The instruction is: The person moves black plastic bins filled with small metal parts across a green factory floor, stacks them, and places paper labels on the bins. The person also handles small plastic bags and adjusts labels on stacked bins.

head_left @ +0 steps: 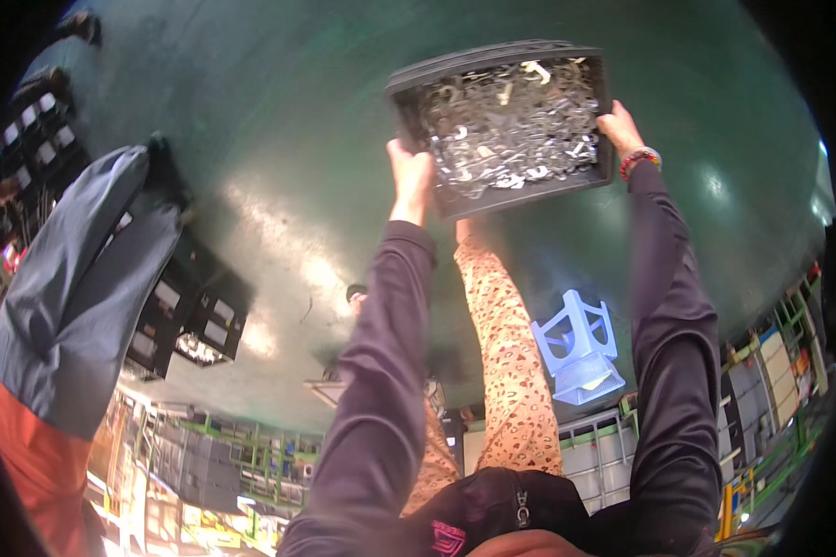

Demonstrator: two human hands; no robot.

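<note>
Both hands grasp one load. The left hand (411, 176) grips the left side of a black crate (509, 199), thumb at the wall; the right hand (620, 128) grips the opposite side, its far fingers hidden. The crate is held out over the green floor (297, 111), ahead of the body and above one leg in patterned trousers (506, 343).

For sound handling, the load is best kept level, both sides gripped equally, elbows drawn in and the footing checked, since loose contents could slide toward a low corner. The blue stool (581, 348) near the legs calls for clearance.

Materials: the crate appears to be rigid plastic, rectangular, with straight walls. The contents are small metal pieces (520, 130), silvery to dull grey, some hooked or curved, heaped at random. The floor is smooth and glossy; the stool has splayed legs.
</note>
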